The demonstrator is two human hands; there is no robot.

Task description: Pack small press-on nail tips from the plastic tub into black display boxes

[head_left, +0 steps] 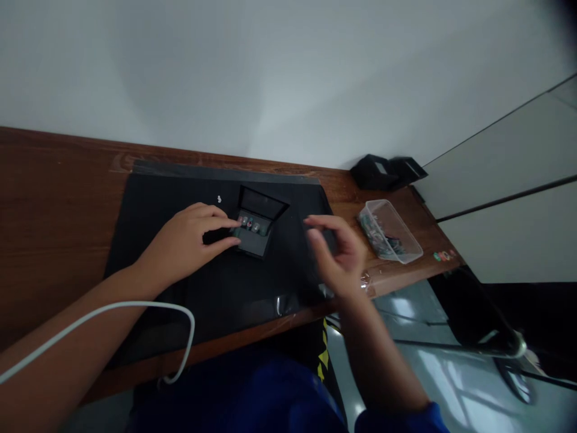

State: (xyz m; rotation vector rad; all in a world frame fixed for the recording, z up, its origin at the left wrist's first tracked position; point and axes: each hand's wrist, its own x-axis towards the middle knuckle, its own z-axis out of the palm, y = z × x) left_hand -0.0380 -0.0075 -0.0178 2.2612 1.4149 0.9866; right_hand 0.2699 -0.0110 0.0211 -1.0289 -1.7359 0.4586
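Note:
A small black box [253,242] lies on the dark mat with its lid [261,204] raised. Inside it, several small rounded pieces [250,224] with coloured patterns sit in a row; their kind is too small to make out. At the box's left edge is my left hand [187,237], its thumb and forefinger apart, the fingertips touching the box or its leftmost piece. To the right of the box, above the mat, my right hand [338,252] is slightly blurred. Its thumb and forefinger come close together in a pinch, and anything between them is hidden.
A clear plastic tub [406,242] with many small packets stands right of the mat [148,204]. Black containers [376,172] are behind it, and small coloured rings [445,256] lie near the table's right edge. A white cable [135,303] crosses my left forearm. A small white scrap [219,198] lies on the mat.

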